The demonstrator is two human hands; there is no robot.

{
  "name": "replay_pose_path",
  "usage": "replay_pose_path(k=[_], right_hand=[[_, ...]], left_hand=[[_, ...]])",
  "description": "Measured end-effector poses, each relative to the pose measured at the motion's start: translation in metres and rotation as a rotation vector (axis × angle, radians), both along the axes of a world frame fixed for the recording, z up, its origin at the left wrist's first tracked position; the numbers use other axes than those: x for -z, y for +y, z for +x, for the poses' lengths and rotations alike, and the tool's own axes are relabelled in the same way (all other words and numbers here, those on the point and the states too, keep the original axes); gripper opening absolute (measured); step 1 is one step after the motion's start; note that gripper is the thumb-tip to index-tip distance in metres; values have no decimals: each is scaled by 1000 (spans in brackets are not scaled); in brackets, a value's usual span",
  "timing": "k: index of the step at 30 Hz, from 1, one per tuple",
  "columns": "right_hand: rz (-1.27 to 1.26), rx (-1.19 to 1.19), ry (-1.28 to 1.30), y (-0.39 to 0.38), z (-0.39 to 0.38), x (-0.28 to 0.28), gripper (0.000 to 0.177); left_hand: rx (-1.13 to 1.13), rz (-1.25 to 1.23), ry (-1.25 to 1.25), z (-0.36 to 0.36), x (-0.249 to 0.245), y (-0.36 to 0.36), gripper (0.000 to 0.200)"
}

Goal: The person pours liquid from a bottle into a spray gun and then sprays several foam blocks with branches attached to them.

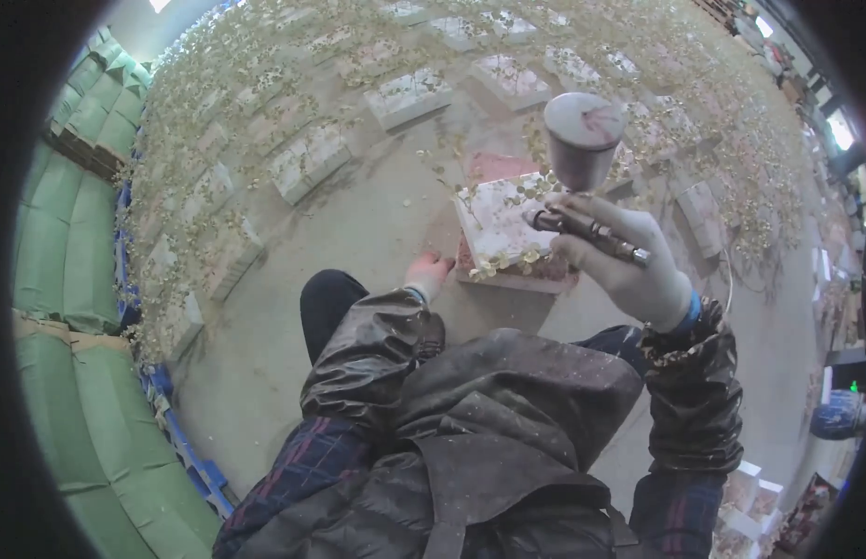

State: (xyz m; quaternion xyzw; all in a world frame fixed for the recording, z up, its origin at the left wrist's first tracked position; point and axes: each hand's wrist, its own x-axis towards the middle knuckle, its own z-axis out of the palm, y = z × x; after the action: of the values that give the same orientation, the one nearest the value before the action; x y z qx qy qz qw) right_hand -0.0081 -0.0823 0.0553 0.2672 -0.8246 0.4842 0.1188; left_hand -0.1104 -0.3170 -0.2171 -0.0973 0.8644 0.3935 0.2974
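My right hand (628, 265), in a pale glove, grips a spray gun (586, 228) with a pinkish cup (582, 140) on top, held just right of a white foam block (501, 219) studded with small gold pieces. That block rests on a pink base (507, 275) on the concrete floor. My left hand (427, 274) reaches down beside the block's near left corner, fingers together, touching or nearly touching the base. Dark sleeve covers and an apron (507, 410) fill the lower view.
Many more white blocks with gold pieces (312, 158) lie in rows across the floor ahead. Green sacks (65, 242) are stacked along the left, edged by a blue rail (186, 447). Small boxes (754, 494) stand at lower right.
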Motion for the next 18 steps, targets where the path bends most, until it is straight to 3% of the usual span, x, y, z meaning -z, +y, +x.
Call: replay_pose_path(k=[6,8,11,14,18], right_hand=[[-104,136,41,18,16,2,34],[-196,280,-127,35,23,0,26],[-297,521,-63,55,34,-5,25],[-263,855,-230,91,51,-13,28],[-405,1105,-268,131,69,-3,19]], left_hand=[[144,-53,-15,11,0,7,67],[184,-67,42,16,1,12,60],[241,-61,25,17,1,13,71],[266,-84,84,17,19,12,104],[273,-102,93,22,16,17,97]])
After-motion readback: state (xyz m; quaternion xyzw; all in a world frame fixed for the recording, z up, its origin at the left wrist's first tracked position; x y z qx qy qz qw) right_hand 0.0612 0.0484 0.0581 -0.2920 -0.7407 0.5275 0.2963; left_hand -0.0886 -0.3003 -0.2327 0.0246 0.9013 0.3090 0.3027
